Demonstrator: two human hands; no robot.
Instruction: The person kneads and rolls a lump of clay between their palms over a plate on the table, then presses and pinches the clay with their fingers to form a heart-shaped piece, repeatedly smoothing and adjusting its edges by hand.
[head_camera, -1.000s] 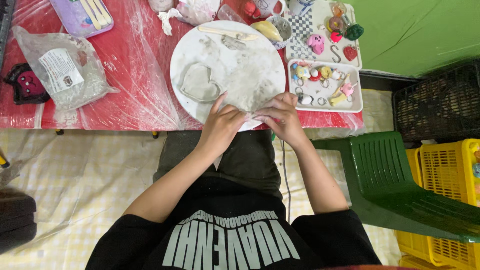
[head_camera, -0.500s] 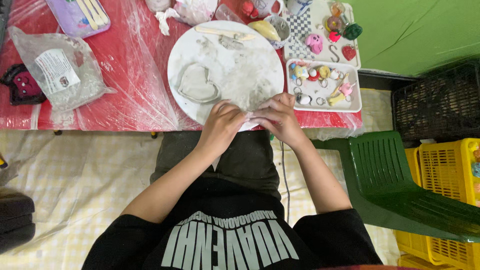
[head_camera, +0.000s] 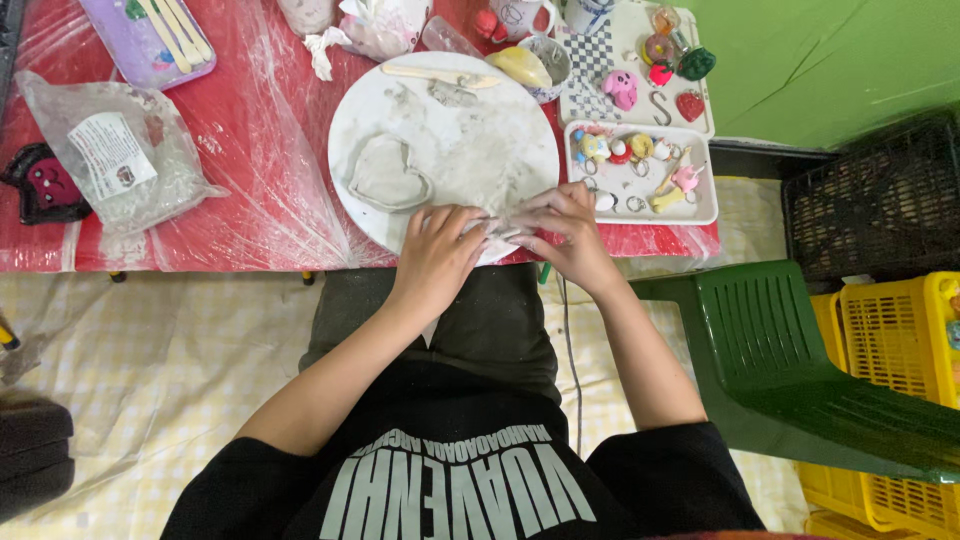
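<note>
While the low red table wrapped in clear plastic film (head_camera: 250, 170) takes up most of the top of the view, the real action sits at its near edge. A dark green plastic chair (head_camera: 800, 370) stands off to the right, with yellow slatted crates (head_camera: 890, 340) just past it.

On the table there's a big round white board smeared with grey clay (head_camera: 470, 150), and a flat heart-shaped slab of grey clay (head_camera: 385, 175) lies on its left half. A crumpled clear plastic bag with a paper label (head_camera: 115, 155) sits well to the left, and a white rectangular tray of small colourful charms (head_camera: 640, 170) is just beside the board on the right.

Both hands meet at the board's near rim. The left hand (head_camera: 440, 250) has its fingers loosely curled down, the right hand (head_camera: 565, 230) the same, and their fingertips pinch and press a small lump of grey clay (head_camera: 500, 228) between them. Can't really tell the lump's shape, the fingers cover most of it.
</note>
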